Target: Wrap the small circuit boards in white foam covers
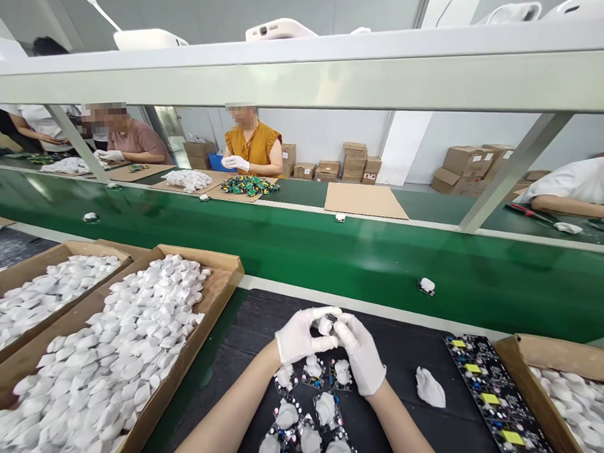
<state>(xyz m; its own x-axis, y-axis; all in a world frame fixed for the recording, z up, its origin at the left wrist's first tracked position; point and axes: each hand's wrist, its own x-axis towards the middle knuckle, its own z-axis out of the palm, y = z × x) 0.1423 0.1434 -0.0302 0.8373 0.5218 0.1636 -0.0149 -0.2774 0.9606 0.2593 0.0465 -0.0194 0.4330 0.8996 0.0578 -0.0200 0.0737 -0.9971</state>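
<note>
My left hand (301, 336), in a white glove, grips a small circuit board (330, 317) by its edge over the black mat (237, 353). On that board sits a white wad (325, 326). My right hand (360, 351), gloved too, pinches the same piece from the other side; its fingertips partly cover it. Below my hands lie several small circuit boards (310, 423), each topped with a white wad. To the right of my right hand rests a loose white cloth-like piece (430, 388).
Cardboard trays of white pieces stand at left (223, 283) and right (552, 346). Beside the right tray lies a long circuit board panel (492, 392) with yellow parts. A green conveyor belt (283, 247) crosses ahead, under a white overhead shelf (295, 80). Co-workers sit across (253, 145).
</note>
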